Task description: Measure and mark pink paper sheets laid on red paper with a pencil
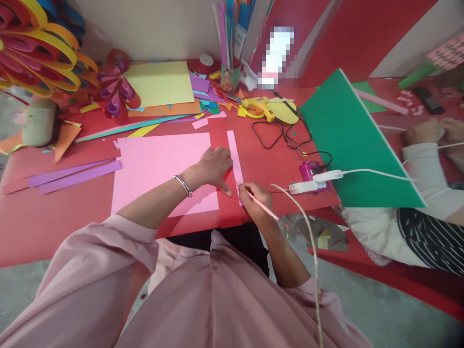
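My left hand [217, 166] lies spread over a red strip [231, 212] placed across a pink sheet of paper [159, 166], pressing the strip down near its middle. A narrow band of pink shows past the strip's right edge. Right of the strip, my right hand [258, 200] is closed around a pink pencil [266, 210]. The pencil's tip points up and left, at the pink band beside the strip's edge. Whether the tip touches the paper I cannot tell.
Purple paper strips [79, 176] lie left. Behind are a yellow sheet [163, 82], paper scraps, a yellow glue gun [261, 106] and a cup [230, 77] of strips. At right, white chargers [304, 186] with cables and a standing green board [362, 150]; beyond it, another person's hands [424, 135].
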Available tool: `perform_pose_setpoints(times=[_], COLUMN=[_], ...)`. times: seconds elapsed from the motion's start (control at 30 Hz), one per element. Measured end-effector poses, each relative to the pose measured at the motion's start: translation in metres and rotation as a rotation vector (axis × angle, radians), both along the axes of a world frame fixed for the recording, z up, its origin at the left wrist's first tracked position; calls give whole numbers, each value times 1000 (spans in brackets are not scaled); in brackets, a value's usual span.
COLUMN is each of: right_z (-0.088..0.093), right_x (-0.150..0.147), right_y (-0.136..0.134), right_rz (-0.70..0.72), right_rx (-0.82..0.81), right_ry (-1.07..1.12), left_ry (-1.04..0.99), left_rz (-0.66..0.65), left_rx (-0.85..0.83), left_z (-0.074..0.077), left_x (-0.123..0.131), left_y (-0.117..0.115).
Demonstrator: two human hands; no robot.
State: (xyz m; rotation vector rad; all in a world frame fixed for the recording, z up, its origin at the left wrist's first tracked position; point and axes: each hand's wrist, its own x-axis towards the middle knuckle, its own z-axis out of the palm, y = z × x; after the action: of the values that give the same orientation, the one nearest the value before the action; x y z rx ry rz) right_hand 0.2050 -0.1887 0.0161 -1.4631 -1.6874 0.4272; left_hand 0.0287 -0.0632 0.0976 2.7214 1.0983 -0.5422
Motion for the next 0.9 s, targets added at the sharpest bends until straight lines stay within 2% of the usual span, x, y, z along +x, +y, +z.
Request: perform_pose_setpoints(times=[0.17,0.33,0.7,0.9], right_z=[1,7,25,27], right_x=[0,1,8,7], right_y=[0,-7,-65,-72], right_rz=[2,15,64,103], right_rx=[-32,-60,-61,18], right_ry=[-29,-19,-90,-145], left_ry=[25,91,72,68], left_rz=[47,42,92,103], left_rx=[1,9,-37,-38], left_z=[3,5,1,0], left_x=[6,12,20,20], left_y=[-10,-10,-9,-9])
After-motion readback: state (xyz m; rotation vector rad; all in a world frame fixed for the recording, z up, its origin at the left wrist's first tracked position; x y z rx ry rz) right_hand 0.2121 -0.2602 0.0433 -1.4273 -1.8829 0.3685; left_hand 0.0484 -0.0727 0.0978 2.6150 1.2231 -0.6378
